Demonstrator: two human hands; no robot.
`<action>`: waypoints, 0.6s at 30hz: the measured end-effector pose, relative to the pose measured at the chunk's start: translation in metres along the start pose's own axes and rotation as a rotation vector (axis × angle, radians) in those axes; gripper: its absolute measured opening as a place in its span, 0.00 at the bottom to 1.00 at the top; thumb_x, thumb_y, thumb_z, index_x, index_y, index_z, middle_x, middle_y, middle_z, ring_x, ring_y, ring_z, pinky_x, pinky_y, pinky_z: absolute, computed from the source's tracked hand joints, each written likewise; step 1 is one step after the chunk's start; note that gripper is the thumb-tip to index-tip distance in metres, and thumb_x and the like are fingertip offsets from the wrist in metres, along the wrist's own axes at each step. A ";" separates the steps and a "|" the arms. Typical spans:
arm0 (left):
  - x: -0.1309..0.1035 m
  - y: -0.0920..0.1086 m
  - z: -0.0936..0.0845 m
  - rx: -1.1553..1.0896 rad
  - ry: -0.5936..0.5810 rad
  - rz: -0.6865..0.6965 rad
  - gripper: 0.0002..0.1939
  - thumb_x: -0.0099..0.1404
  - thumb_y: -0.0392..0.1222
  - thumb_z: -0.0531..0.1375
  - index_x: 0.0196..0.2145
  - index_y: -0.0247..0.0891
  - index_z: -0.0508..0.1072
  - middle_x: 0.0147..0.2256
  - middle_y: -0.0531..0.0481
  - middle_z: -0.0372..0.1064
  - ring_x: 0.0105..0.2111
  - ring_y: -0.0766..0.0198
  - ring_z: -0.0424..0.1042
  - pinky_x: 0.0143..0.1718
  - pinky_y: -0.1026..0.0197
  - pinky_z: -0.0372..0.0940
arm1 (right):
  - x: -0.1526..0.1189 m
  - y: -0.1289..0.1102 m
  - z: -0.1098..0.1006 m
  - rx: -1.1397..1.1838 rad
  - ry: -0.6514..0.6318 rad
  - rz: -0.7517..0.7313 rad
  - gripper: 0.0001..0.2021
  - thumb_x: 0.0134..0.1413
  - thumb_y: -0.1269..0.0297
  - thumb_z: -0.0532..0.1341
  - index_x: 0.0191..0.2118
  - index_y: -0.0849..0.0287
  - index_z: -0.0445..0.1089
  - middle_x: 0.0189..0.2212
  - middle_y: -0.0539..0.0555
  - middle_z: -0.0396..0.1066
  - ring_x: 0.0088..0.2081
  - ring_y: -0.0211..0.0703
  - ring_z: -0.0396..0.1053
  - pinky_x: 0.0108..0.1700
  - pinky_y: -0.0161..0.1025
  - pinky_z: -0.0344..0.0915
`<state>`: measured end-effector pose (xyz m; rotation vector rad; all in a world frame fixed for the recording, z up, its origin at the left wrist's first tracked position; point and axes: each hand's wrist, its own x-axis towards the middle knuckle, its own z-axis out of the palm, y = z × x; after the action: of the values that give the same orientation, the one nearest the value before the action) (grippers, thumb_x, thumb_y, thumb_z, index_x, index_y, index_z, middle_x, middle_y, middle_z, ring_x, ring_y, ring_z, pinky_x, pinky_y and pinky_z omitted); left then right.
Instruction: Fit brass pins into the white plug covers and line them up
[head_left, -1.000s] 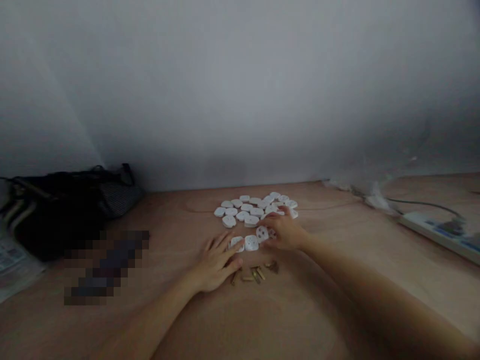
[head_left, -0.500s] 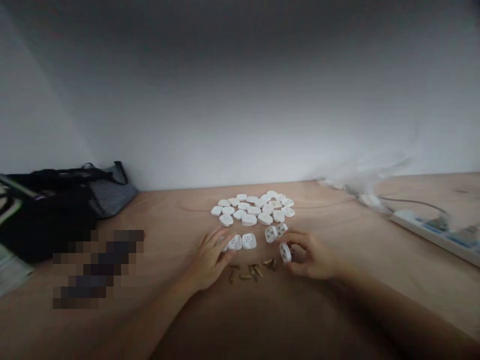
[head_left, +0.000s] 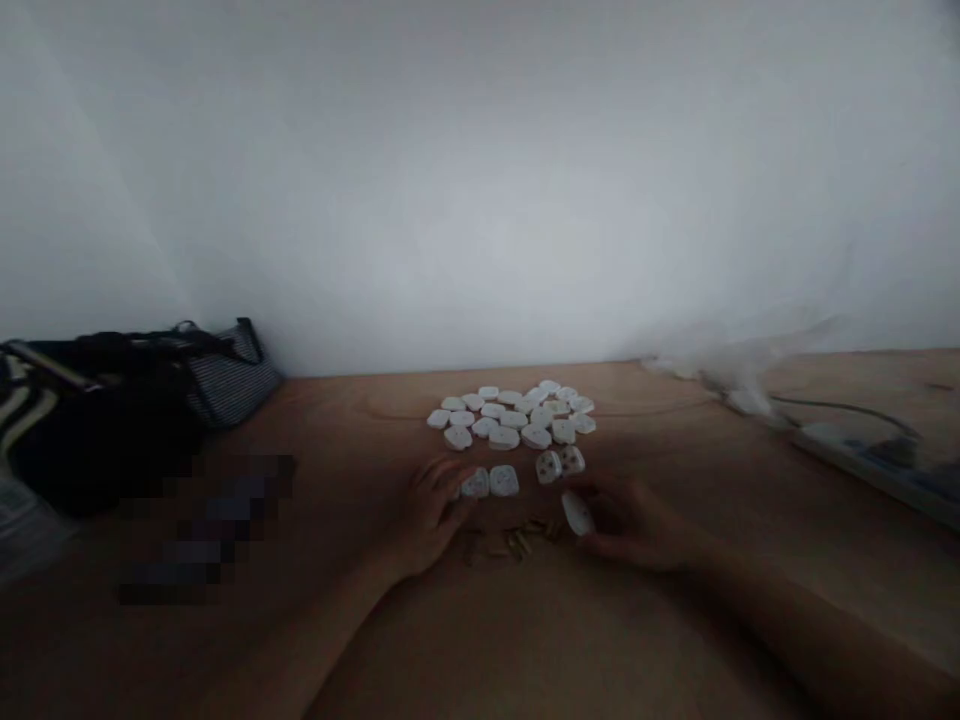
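Note:
My right hand (head_left: pixel 634 520) holds a white plastic piece (head_left: pixel 577 513) tilted on edge between thumb and fingers, its smooth side now facing me. With fingers spread and bent, my left hand (head_left: pixel 427 520) lies at the left end of a short row of white pieces with holes (head_left: pixel 504 480), partly covering that end; whether it touches a piece is hard to see. Two more white pieces with dark holes (head_left: pixel 559 465) sit side by side just beyond my right fingertips. Between the hands, nearer me, are several small brass pins (head_left: pixel 519 544), loosely scattered.
Behind the row spreads a cluster of several white plastic pieces (head_left: pixel 510 418). A black bag (head_left: pixel 112 420) stands at the left, near a pixelated dark object (head_left: pixel 217 520). On the right lie a white power strip (head_left: pixel 862 455) with a cable and clear plastic wrapping (head_left: pixel 750 370).
The white piece in my right hand has turned, from its holed face to its smooth side. My left hand stays about where it was. The picture has darkened.

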<state>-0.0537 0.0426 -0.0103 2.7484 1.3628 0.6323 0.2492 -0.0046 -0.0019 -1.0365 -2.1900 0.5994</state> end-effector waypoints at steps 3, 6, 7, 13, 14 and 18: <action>0.000 0.001 -0.001 0.000 0.004 0.006 0.20 0.68 0.45 0.49 0.55 0.38 0.63 0.54 0.43 0.59 0.57 0.52 0.53 0.57 0.47 0.51 | -0.006 0.010 -0.005 0.018 0.029 0.023 0.26 0.44 0.66 0.65 0.52 0.56 0.63 0.48 0.56 0.67 0.48 0.50 0.66 0.50 0.47 0.64; 0.001 0.001 -0.001 -0.004 0.004 0.010 0.20 0.67 0.45 0.49 0.54 0.39 0.64 0.54 0.44 0.60 0.57 0.52 0.53 0.57 0.47 0.51 | -0.007 0.011 -0.007 0.052 0.065 0.048 0.26 0.44 0.64 0.65 0.52 0.55 0.62 0.49 0.56 0.67 0.49 0.50 0.65 0.51 0.49 0.63; 0.001 0.001 0.000 -0.006 0.005 0.006 0.19 0.67 0.45 0.49 0.54 0.40 0.64 0.54 0.44 0.60 0.56 0.52 0.53 0.57 0.47 0.51 | -0.006 0.010 -0.007 0.054 0.068 0.038 0.26 0.45 0.64 0.65 0.52 0.55 0.63 0.49 0.57 0.67 0.50 0.51 0.65 0.51 0.49 0.63; 0.001 0.001 0.000 -0.029 0.005 0.013 0.19 0.67 0.45 0.49 0.54 0.40 0.65 0.53 0.45 0.61 0.56 0.51 0.54 0.57 0.45 0.52 | -0.005 -0.002 -0.005 0.043 0.008 -0.006 0.25 0.46 0.68 0.63 0.52 0.55 0.62 0.50 0.58 0.65 0.50 0.52 0.64 0.51 0.50 0.63; 0.001 0.001 0.000 -0.031 0.004 0.009 0.19 0.67 0.46 0.49 0.53 0.40 0.65 0.53 0.44 0.61 0.56 0.51 0.54 0.57 0.45 0.52 | -0.005 -0.002 -0.004 0.071 0.019 0.011 0.24 0.46 0.68 0.63 0.51 0.55 0.62 0.48 0.57 0.66 0.47 0.50 0.66 0.49 0.48 0.64; 0.001 0.002 0.000 -0.042 0.007 0.001 0.19 0.67 0.46 0.49 0.53 0.40 0.66 0.52 0.44 0.62 0.56 0.51 0.55 0.56 0.46 0.53 | -0.006 0.000 0.001 0.200 0.010 0.049 0.21 0.45 0.66 0.65 0.47 0.55 0.61 0.41 0.54 0.68 0.42 0.46 0.68 0.46 0.45 0.67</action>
<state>-0.0519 0.0420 -0.0091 2.7174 1.3338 0.6639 0.2514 -0.0095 -0.0049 -0.9869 -2.0527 0.8157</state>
